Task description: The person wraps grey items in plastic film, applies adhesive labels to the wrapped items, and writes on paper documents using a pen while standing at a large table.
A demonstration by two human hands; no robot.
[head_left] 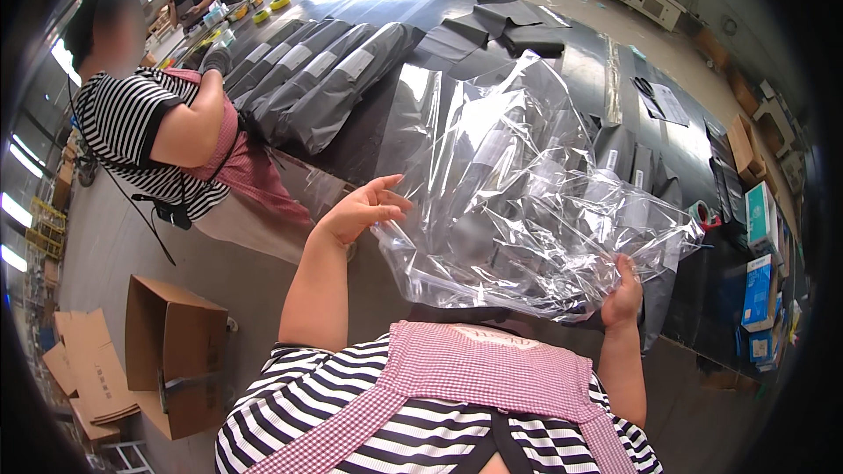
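Observation:
A large, crinkled clear plastic bag (492, 246) spreads over the near side of the dark table, glinting with reflections. At its lower right edge, my right hand (623, 297) is closed on the plastic. My left hand (360, 209) is open at the bag's left edge, with its fingers apart; whether they touch the film I cannot tell. Through and beside the bag show dark grey packages (617, 147) with pale labels. Farther left on the table lies a row of similar long dark packages (323, 88).
A co-worker (189, 114) in a striped shirt stands at the left side of the table (386, 118). Scissors (648, 92) lie on paper at the right. Blue boxes (757, 294) line the right edge. An open cardboard box (176, 355) stands on the floor, lower left.

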